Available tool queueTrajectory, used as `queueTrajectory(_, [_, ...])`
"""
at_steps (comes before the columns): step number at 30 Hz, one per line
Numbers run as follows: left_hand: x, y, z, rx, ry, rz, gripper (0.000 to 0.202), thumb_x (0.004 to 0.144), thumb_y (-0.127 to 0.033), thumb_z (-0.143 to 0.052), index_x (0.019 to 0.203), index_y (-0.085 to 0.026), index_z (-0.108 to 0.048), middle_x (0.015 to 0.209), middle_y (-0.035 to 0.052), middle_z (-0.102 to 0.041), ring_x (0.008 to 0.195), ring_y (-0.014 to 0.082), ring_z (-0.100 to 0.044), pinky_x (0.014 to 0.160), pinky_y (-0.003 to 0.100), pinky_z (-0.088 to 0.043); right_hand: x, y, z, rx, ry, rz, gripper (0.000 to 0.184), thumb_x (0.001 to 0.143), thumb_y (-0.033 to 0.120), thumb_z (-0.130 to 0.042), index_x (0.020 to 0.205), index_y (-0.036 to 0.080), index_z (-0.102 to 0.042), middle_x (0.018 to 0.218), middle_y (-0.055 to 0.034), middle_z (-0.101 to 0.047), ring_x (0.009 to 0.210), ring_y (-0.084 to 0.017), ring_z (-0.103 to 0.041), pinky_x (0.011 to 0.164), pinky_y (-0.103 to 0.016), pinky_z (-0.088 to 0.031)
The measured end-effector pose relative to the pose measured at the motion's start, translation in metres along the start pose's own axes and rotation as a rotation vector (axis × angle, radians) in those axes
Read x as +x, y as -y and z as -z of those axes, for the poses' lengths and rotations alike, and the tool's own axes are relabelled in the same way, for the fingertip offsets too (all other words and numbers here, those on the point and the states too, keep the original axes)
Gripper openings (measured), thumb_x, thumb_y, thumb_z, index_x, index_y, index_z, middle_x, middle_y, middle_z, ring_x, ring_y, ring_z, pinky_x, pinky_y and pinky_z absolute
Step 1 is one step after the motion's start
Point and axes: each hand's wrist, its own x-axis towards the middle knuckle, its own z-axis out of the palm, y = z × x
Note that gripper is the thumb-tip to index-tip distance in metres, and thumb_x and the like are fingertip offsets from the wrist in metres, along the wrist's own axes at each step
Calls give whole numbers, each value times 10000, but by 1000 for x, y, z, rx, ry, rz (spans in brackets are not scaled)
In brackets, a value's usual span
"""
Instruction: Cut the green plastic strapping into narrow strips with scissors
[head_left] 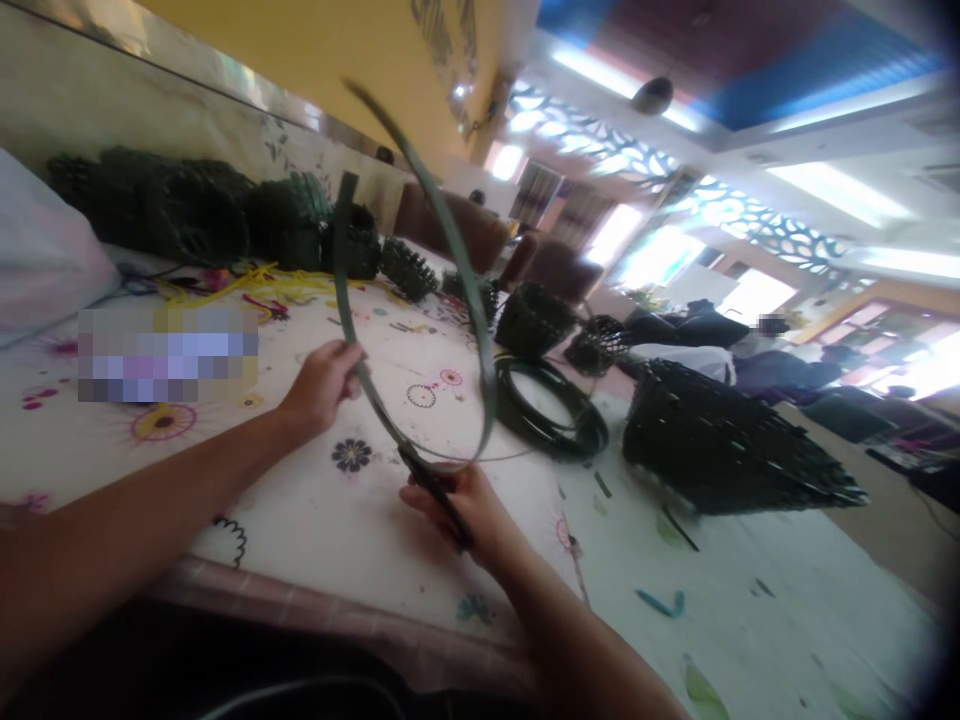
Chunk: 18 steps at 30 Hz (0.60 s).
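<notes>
The left hand (324,383) is curled tight around one leg of a long dark green strip (457,270), which bends into a tall loop above the table: from that grip one end stands up to a blunt tip near the far row of baskets, while the other leg sweeps high overhead and comes back down on the right. Both legs meet at the bottom of the loop, just above the right hand (463,505), whose fingers are closed on a dark tool (439,495), seemingly scissors or pliers, with its tip at the strip's lowest bend; whether the tool's blades bite the strip cannot be told. The flowered tablecloth (315,520) under and between the hands is bare, leaving open room there, and the table's near edge runs just below the forearms. To the right of the loop a coil of green cord (551,410) lies flat, close to the loop's right leg, and further right a large dark woven basket (720,440) lies on its side. Small woven baskets (285,225) line the far edge by the wall, with yellow strands (247,285) in front of them. Small offcuts (660,603) dot the cloth at lower right, well apart from the hands.
</notes>
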Motion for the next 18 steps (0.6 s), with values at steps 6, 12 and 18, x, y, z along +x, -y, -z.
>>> queueTrajectory(6, [0,-2,-1,25,-65,-36,102,855,-180,-613,810,-160,-524,640,-32,-533,381,51,-377,355,198,-298,-4,8,-5,84,-46,-96,395,719,476,-809,939,160,-720,534,76,-486,438,-72,-405,406,-203,-286])
queueTrajectory(12, [-14,3,-9,25,-42,-25,94,880,-170,-578,812,-163,-515,646,-39,-521,375,51,-388,352,204,-315,-8,17,-1,113,41,-40,329,773,434,-764,718,182,-560,511,81,-440,435,-57,-369,408,-196,-252])
queueTrajectory(18, [-12,5,-6,43,-27,-40,107,892,-183,-582,803,-170,-526,613,-31,-518,374,62,-401,353,204,-328,-7,15,0,90,43,-31,305,776,444,-757,769,173,-617,534,75,-446,445,-69,-387,412,-201,-277])
